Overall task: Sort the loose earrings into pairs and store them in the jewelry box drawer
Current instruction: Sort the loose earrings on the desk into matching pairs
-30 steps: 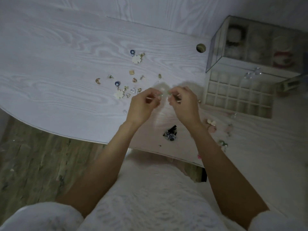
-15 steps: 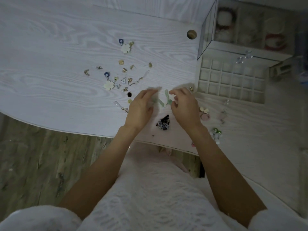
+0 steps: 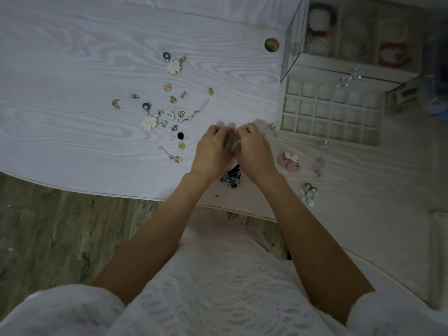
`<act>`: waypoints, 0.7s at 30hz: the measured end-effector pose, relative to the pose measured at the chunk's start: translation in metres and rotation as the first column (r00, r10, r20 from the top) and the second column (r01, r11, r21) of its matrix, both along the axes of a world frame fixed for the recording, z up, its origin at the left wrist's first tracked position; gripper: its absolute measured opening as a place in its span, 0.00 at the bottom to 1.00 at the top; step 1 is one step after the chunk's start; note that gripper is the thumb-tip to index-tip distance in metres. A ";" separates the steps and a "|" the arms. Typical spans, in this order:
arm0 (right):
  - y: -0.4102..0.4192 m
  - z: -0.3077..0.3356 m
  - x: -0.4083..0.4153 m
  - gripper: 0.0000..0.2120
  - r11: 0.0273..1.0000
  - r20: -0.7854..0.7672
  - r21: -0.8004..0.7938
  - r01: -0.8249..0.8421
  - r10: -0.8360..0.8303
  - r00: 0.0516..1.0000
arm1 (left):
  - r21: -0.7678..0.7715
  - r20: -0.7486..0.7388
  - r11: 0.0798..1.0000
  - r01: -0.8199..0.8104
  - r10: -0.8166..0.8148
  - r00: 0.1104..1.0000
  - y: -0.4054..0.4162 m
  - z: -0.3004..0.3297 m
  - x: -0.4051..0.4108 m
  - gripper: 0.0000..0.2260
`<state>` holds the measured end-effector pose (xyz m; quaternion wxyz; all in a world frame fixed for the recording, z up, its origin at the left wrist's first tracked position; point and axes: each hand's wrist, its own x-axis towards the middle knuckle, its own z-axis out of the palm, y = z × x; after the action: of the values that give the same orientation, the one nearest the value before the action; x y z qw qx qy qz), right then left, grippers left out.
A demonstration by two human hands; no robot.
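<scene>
My left hand (image 3: 212,151) and my right hand (image 3: 254,151) meet over the white table, fingers curled around pale green earrings (image 3: 232,143) held between them; most of those earrings are hidden. Several loose earrings (image 3: 169,112) lie scattered to the left, among them white flower ones (image 3: 174,66) with blue rings. The jewelry box drawer (image 3: 329,117) stands pulled out at the right, its grid of small cells showing. Paired pink earrings (image 3: 289,162), a green-and-white pair (image 3: 308,193) and a black beaded pair (image 3: 231,178) lie near my hands.
The glass jewelry box (image 3: 351,37) with bracelets inside stands behind the drawer. A round brass knob (image 3: 271,44) sits on the table near it. A clear crystal piece (image 3: 349,77) rests at the box front. The table's curved front edge (image 3: 97,190) runs close below my wrists.
My hands have come together and closed around the green earrings, which lay between open fingers half a second ago. The view has shifted slightly.
</scene>
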<state>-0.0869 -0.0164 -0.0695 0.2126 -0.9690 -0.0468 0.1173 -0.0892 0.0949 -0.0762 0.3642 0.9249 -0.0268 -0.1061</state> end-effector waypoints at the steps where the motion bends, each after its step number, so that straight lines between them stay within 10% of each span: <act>1: 0.000 0.001 0.000 0.17 1.000 0.000 0.005 0.009 -0.009 1.000 | -0.015 0.011 1.000 0.009 -0.009 1.000 0.000 -0.001 0.000 0.19; 21: 0.001 0.007 -0.001 0.16 0.997 0.005 0.053 0.060 -0.061 0.998 | -0.042 -0.028 0.996 -0.081 0.080 0.996 0.010 -0.001 -0.002 0.14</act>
<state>-0.0879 -0.0153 -0.0624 0.2413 -0.9644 -0.0213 0.1064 -0.0909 0.1049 -0.0777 0.3883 0.9157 0.0132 -0.1030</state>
